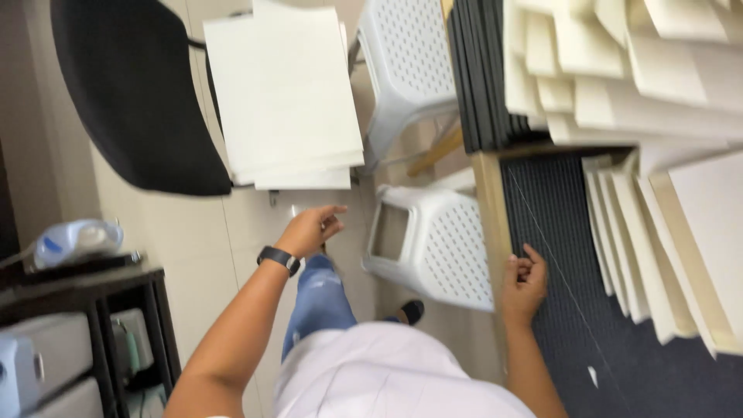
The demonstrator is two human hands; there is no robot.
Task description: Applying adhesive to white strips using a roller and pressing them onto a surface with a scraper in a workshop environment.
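Left hand [309, 231] reaches toward paper stack [282, 97].

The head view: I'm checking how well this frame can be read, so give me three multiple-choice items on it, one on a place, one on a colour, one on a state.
1. Where does the stack of cream sheets near the left hand lie?
A. on the black chair
B. on the floor
C. inside a white stool

2. What colour is the band on the left wrist?
A. red
B. white
C. black

3. How is the right hand placed?
A. raised in the air
B. resting at the edge of the dark mat on the table
C. gripping a stool leg

Answers:
1 A, the sheets rest on the chair seat beside its black back.
2 C, a black band circles the wrist.
3 B, the curled fingers touch the mat by the table's wooden edge, holding nothing.
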